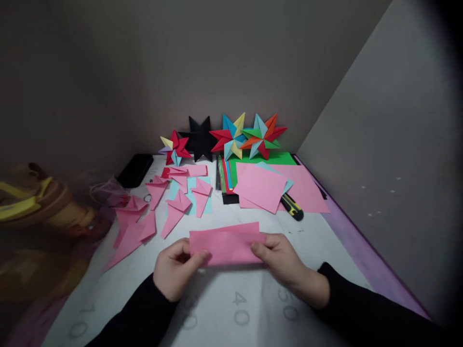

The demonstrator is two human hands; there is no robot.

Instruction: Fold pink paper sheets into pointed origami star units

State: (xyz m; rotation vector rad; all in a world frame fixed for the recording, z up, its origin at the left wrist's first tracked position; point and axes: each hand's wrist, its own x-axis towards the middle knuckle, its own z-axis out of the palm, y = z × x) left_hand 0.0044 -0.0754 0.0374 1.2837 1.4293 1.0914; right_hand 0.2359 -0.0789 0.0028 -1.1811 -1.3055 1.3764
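Note:
A pink sheet of paper (227,246), doubled over into a wide strip, is held up above the white table surface (217,299). My left hand (178,267) pinches its left end, thumb in front. On the right end, my right hand (282,260) has the same kind of grip, with the thumb pressed on the front layer. The back layer shows slightly above the front one. Several folded pink paper pieces (177,209) lie beyond my left hand. Past my right hand rest flat pink sheets (258,185) on a stack of coloured paper.
Colourful paper stars (233,137) and a black star (201,139) lean against the back wall. A yellow-and-black utility knife (292,207) lies beside the sheets. At the back left is a dark flat object (135,170). A blurred brown-and-yellow object (43,202) stands far left.

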